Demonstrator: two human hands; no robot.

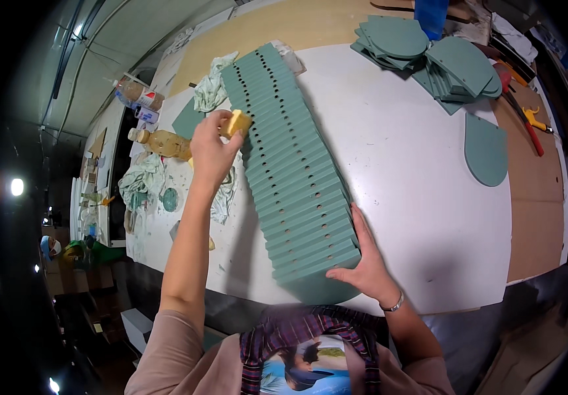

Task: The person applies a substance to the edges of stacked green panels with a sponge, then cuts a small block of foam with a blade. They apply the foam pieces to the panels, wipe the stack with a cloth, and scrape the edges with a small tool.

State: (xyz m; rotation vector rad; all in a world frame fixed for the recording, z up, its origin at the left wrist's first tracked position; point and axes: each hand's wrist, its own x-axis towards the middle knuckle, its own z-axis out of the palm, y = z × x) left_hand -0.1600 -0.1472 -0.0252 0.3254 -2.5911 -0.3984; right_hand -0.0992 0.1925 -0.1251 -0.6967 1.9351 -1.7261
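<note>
View from the head camera of a white work table (422, 217) and a long row of green panels (290, 164), which runs obliquely from the near edge toward the far left. The panels stand face to face, their upper edges overlapping in steps and pierced by two lines of dark holes. The left hand (213, 150), partly closed, grips a yellow sponge (238, 123) between thumb and fingers at the row's left side, beyond its midpoint; whether the sponge presses on the panels is hard to tell at this angle. The right hand (368, 268), spread with the thumb apart, lies against the near right corner of the row, fingers along its side. Left of the row are a bottle of yellowish liquid (167, 143) and a crumpled pale cloth (211, 91). At far right lie piled green plates (462, 62), one separate rounded plate (486, 151) and a yellow-handled tool (535, 120).
</note>
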